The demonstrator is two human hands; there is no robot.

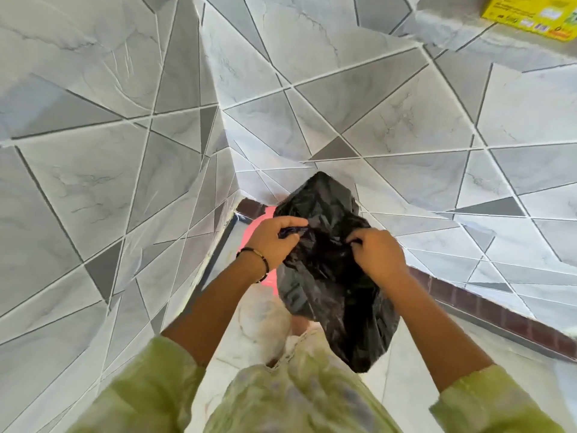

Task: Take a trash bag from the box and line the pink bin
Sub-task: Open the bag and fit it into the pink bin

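We stand in a tiled corner. Our left hand (274, 240) pinches a fold of the black trash bag (331, 270) at its nine o'clock edge; our right hand (379, 254) pinches the film at three o'clock. The bag hangs between them, light, limp and slippery, best held at the mouth's rim. The pink bin (259, 225) peeks out behind it, hemmed by walls, with open floor toward six o'clock. The yellow box (530, 14) sits at one o'clock.

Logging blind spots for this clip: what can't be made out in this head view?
- Pink bin: mostly hidden behind the black bag and left hand; its inside is unseen.
- Yellow box: cut off by the top-right corner; print unreadable.
- Bag's opening: lost in crumpled folds between left hand and right hand.
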